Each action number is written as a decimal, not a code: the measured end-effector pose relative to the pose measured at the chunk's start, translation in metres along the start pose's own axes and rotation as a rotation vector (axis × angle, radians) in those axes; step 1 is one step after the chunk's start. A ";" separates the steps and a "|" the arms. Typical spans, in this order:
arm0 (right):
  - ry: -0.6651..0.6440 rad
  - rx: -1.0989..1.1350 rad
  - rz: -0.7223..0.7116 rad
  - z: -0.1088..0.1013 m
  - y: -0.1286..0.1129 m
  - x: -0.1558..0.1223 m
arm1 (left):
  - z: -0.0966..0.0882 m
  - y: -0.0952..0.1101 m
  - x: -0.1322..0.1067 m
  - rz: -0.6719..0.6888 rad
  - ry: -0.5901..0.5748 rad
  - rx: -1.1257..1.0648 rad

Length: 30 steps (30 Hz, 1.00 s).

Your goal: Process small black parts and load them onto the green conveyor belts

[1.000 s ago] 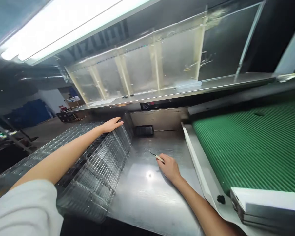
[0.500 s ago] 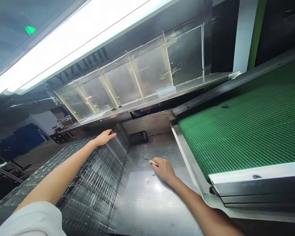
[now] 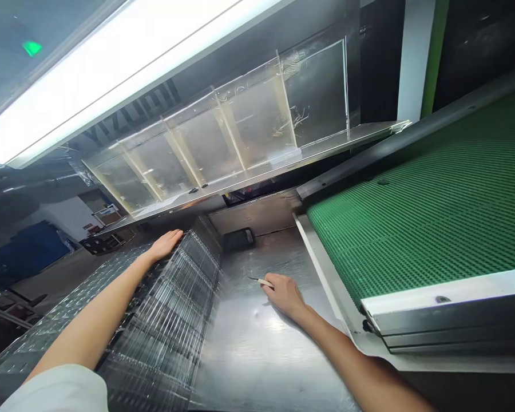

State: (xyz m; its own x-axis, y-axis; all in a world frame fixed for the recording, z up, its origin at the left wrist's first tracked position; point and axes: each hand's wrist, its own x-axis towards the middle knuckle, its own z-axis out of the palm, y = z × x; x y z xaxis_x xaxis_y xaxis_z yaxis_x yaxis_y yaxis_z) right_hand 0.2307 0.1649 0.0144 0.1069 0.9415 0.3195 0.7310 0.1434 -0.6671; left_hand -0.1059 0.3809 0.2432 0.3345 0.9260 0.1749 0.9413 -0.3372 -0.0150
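Observation:
My left hand (image 3: 166, 245) lies stretched out on the top of a stack of clear plastic trays (image 3: 171, 303), near its far end; its fingertips are partly hidden by the stack's edge. My right hand (image 3: 284, 294) rests low over a metal worktop (image 3: 244, 355) with its fingers closed around a small knife (image 3: 264, 282). That knife has a pale handle and a thin, dark, curved blade pointing left toward the stack. A gap of bare metal separates the blade from the trays.
A green conveyor belt (image 3: 433, 217) with a metal frame runs along the right. At the worktop's far end sits a black tray (image 3: 238, 239). A shelf with clear dividers (image 3: 227, 131) spans the back, under a bright tube light (image 3: 124, 63).
My left hand has shifted left, off the stack's far upper edge, and its thumb no longer sticks out. My right hand keeps its grip on the knife almost unmoved. The view has tilted slightly.

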 end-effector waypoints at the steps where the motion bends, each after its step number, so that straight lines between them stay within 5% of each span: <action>1: -0.003 -0.004 0.001 0.000 0.000 0.000 | 0.000 -0.003 -0.002 -0.015 -0.007 -0.010; 15: -0.036 -0.041 -0.015 -0.005 -0.008 -0.003 | 0.000 -0.020 -0.026 -0.046 -0.050 -0.121; 30: -0.068 -0.072 0.011 -0.014 -0.012 -0.004 | -0.009 0.017 -0.054 -0.034 -0.017 -0.080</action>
State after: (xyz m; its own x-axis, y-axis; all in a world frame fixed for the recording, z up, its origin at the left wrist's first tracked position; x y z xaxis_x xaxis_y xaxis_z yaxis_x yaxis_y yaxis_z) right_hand 0.2312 0.1550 0.0305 0.0708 0.9617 0.2647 0.7770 0.1132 -0.6193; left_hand -0.1085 0.3237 0.2427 0.3036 0.9398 0.1568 0.9458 -0.3171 0.0694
